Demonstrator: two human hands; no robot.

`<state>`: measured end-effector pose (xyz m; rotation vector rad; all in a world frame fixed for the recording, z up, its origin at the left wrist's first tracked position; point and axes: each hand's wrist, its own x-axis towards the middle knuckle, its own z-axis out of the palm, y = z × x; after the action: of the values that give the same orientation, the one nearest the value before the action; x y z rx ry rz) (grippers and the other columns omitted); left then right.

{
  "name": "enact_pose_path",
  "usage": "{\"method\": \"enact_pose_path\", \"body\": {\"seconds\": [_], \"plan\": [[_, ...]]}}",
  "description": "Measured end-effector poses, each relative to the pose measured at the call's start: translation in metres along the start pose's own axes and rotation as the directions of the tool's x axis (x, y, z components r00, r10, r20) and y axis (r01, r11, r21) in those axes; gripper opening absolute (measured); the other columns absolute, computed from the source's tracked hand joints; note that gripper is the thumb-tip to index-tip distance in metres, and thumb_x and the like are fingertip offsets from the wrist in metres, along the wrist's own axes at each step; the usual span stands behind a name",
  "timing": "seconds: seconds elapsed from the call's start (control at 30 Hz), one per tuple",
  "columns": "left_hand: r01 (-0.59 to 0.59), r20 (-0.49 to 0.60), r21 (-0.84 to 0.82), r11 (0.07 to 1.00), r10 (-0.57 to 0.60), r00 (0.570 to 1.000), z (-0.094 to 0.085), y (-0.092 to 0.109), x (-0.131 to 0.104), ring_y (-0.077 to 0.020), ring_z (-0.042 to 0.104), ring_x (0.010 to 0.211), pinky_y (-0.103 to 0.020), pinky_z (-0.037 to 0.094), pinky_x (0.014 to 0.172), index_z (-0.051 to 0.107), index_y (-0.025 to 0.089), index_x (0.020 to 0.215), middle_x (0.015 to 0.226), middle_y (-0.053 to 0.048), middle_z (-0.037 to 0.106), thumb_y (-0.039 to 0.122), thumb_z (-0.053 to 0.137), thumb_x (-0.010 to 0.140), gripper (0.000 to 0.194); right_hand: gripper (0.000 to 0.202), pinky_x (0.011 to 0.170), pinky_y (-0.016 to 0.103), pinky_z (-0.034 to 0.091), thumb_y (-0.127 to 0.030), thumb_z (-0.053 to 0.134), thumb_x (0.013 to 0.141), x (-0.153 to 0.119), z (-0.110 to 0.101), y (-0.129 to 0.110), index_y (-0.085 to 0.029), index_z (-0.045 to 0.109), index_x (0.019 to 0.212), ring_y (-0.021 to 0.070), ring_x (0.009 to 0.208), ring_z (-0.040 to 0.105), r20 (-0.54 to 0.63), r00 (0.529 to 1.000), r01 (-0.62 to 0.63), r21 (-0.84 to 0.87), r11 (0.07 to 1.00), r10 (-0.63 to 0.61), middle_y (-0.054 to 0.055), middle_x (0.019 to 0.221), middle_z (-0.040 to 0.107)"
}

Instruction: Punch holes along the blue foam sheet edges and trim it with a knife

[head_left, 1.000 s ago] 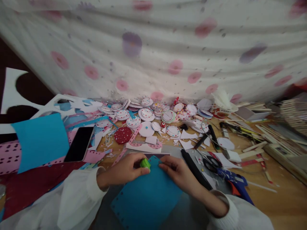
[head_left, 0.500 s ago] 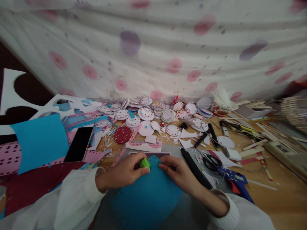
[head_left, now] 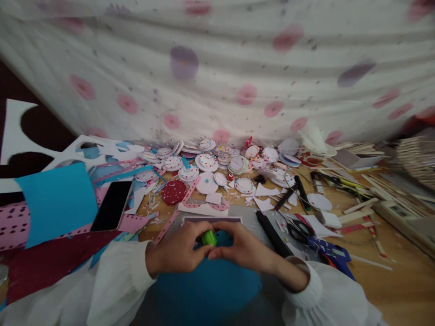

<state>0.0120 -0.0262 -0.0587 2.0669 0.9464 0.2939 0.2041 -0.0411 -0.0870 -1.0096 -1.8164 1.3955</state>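
Note:
My left hand (head_left: pixel 185 246) is closed around a small bright green paper punch (head_left: pixel 209 238), in front of my chest. From the other side my right hand (head_left: pixel 243 249) curls in, its thumb and index finger meeting the left fingertips around the same punch. Below both hands spreads a blue sheet (head_left: pixel 210 290), with small dark holes near its far edge between my right thumb and fingers. The hands partly hide the far corner of the sheet and the punch's underside.
Behind my hands lie stacked white paper discs (head_left: pixel 206 161) and scraps. A phone (head_left: pixel 113 204) and another blue sheet (head_left: pixel 59 203) are on the left. Scissors (head_left: pixel 299 230), a blue glue gun (head_left: pixel 329 253), a black stick-like tool (head_left: pixel 273 233) and wooden sticks (head_left: pixel 360 206) lie right.
My right hand has let go of the sheet's corner and moved left to the punch, fingertips meeting the left hand's. The left hand has shifted slightly right and down.

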Motion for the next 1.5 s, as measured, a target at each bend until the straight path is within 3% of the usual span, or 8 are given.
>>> {"method": "enact_pose_path", "body": {"seconds": [0.27, 0.37, 0.47, 0.6, 0.83, 1.17, 1.33, 1.5], "plan": [[0.070, 0.175, -0.165, 0.984, -0.041, 0.984, -0.004, -0.013, 0.009, -0.0153, 0.056, 0.074, -0.024, 0.044, 0.063, 0.059, 0.014, 0.096, 0.084, -0.003, 0.062, 0.034, 0.058, 0.083, 0.025, 0.041, 0.084, 0.028, 0.047, -0.035, 0.077, 0.074, -0.001, -0.009, 0.004, -0.019, 0.067, 0.110, 0.0202, 0.094, 0.063, 0.106, 0.994, -0.008, -0.056, 0.998, 0.013, 0.004, 0.105, 0.071], [0.070, 0.245, -0.157, 0.985, -0.030, 0.969, -0.019, -0.009, 0.007, -0.0161, 0.059, 0.079, -0.025, 0.046, 0.069, 0.060, 0.015, 0.101, 0.089, -0.004, 0.064, 0.039, 0.056, 0.085, 0.029, 0.010, 0.062, 0.022, 0.044, -0.025, 0.065, 0.084, -0.009, -0.018, 0.006, -0.017, 0.068, 0.079, 0.0127, 0.064, 0.056, 0.113, 0.988, -0.081, -0.194, 0.978, 0.104, -0.002, 0.070, 0.064], [0.012, 0.215, -0.070, 0.997, 0.004, 0.977, -0.035, -0.005, 0.001, -0.0201, 0.061, 0.098, -0.029, 0.046, 0.087, 0.061, 0.018, 0.113, 0.108, -0.006, 0.067, 0.038, 0.055, 0.089, 0.032, 0.030, 0.048, 0.021, 0.033, -0.023, 0.058, 0.087, -0.022, -0.025, 0.009, -0.017, 0.055, 0.057, 0.0098, 0.051, 0.040, 0.025, 0.990, -0.127, -0.285, 0.950, 0.140, -0.005, 0.053, 0.048], [-0.010, 0.151, 0.010, 1.000, 0.009, 0.988, -0.043, -0.008, -0.007, -0.0244, 0.050, 0.123, -0.036, 0.035, 0.105, 0.055, 0.022, 0.129, 0.135, -0.008, 0.056, 0.038, 0.058, 0.089, 0.043, 0.025, 0.053, 0.023, 0.039, -0.028, 0.055, 0.090, -0.042, -0.026, 0.010, -0.019, 0.062, 0.067, 0.0129, 0.058, 0.051, -0.021, 0.996, -0.092, -0.297, 0.950, 0.090, -0.002, 0.062, 0.059], [0.007, 0.157, -0.062, 0.998, 0.003, 0.988, -0.047, -0.013, -0.005, -0.0232, 0.054, 0.117, -0.035, 0.039, 0.100, 0.057, 0.020, 0.122, 0.125, -0.008, 0.061, 0.038, 0.055, 0.092, 0.036, 0.021, 0.085, 0.032, 0.048, -0.025, 0.050, 0.092, -0.050, -0.010, 0.016, -0.020, 0.069, 0.101, 0.0231, 0.095, 0.065, -0.218, 0.976, -0.037, -0.282, 0.959, -0.027, 0.008, 0.101, 0.072], [0.097, 0.166, -0.326, 0.940, -0.045, 0.985, -0.050, -0.017, -0.010, -0.0188, 0.059, 0.101, -0.031, 0.045, 0.087, 0.056, 0.017, 0.109, 0.108, -0.006, 0.062, 0.036, 0.058, 0.088, 0.029, 0.035, 0.049, 0.025, 0.045, -0.047, 0.047, 0.092, -0.056, -0.024, 0.021, -0.018, 0.064, 0.083, 0.0160, 0.058, 0.056, -0.292, 0.943, -0.197, -0.092, 0.976, 0.162, 0.002, 0.066, 0.061], [0.083, 0.101, -0.271, 0.959, -0.057, 0.993, -0.037, -0.016, -0.004, -0.0192, 0.059, 0.101, -0.030, 0.045, 0.086, 0.056, 0.017, 0.111, 0.106, -0.005, 0.063, 0.034, 0.063, 0.084, 0.032, 0.045, 0.093, 0.042, 0.049, -0.027, 0.056, 0.089, -0.050, -0.022, 0.010, -0.025, 0.047, 0.133, 0.0275, 0.112, 0.057, -0.349, 0.921, -0.013, -0.476, 0.879, -0.175, 0.011, 0.124, 0.059], [0.053, 0.099, -0.218, 0.974, -0.032, 0.995, -0.031, -0.008, 0.003, -0.0199, 0.059, 0.101, -0.031, 0.045, 0.087, 0.059, 0.022, 0.111, 0.106, -0.002, 0.065, 0.033, 0.065, 0.083, 0.031, 0.053, 0.099, 0.045, 0.046, -0.013, 0.054, 0.088, -0.020, -0.006, -0.007, -0.031, 0.044, 0.137, 0.0292, 0.125, 0.048, -0.055, 0.938, 0.240, -0.611, 0.754, -0.343, 0.013, 0.138, 0.045]]}}
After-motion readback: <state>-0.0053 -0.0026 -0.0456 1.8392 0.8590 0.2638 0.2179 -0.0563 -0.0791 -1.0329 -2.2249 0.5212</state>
